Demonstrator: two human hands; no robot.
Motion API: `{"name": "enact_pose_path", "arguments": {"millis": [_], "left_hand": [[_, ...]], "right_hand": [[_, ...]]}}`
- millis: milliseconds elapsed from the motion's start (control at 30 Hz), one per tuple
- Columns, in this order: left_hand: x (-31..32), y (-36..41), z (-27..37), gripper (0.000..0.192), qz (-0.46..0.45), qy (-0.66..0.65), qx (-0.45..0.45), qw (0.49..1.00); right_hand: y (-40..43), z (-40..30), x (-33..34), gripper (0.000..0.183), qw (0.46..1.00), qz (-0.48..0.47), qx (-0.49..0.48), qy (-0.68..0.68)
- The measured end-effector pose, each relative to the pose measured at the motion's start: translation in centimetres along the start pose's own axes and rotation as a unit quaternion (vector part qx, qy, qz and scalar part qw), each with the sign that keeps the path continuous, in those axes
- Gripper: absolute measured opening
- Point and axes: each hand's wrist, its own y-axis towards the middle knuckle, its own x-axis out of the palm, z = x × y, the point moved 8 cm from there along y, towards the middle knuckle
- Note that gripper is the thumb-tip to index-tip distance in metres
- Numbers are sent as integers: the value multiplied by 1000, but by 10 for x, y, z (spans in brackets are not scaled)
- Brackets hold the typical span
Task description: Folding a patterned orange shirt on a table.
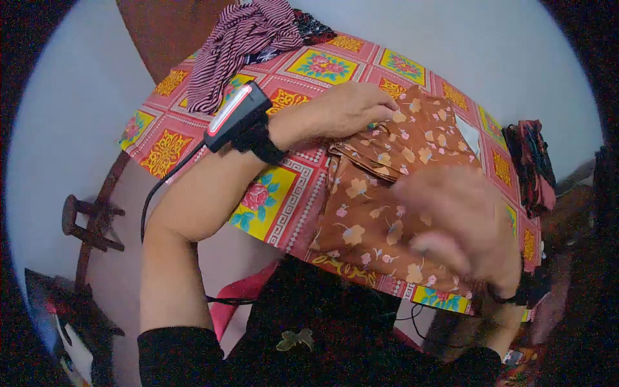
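A brown floral cloth [358,208] lies partly folded before me, its pattern made of peach and pink flowers. The folded layers reach across its upper part, with stacked edges showing at the left. At the far left corner of this fold is my left hand [362,109], its fingers curled at the fabric; the fingertips are partly hidden. My right hand [449,213] is blurred by motion over the near right part of the cloth. Its thumb stands apart from the fingers, and nothing shows in its grasp. A small white patch [467,135] shows at the fold's far right edge.
A patterned pink and yellow tablecloth [321,66] covers the table. A striped garment [242,43] is heaped at the far left, beside dark patterned fabric [314,28]. Folded dark clothes [531,167] lie at the right edge. A black cable [150,193] hangs from my left wrist device [239,116].
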Motion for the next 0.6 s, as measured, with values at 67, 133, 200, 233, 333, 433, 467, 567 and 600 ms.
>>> {"name": "enact_pose_path", "arguments": {"millis": [67,133,200,233,333,433,467,567,600], "left_hand": [[-2,0,2,38,6,9,31,999],[0,5,8,38,12,16,62,998],[25,8,34,47,-65,153,146,975],[33,6,43,47,-65,152,152,974],[50,-21,57,60,-41,235,177,955],[62,-16,62,70,-79,202,171,961],[60,-17,65,71,-68,206,173,961],[55,-13,70,74,-71,210,168,960],[56,-11,70,74,-84,211,158,961]], "right_hand": [[4,20,-16,50,998,59,22,-29],[15,49,-29,50,991,117,44,-56],[24,84,-24,52,975,146,32,-165],[26,105,-18,52,974,147,36,-169],[50,145,12,48,972,137,2,-193],[47,202,42,49,980,50,93,-168],[41,228,58,52,983,38,78,-161],[29,272,63,54,979,45,138,-140],[25,284,57,54,967,63,210,-126]]}}
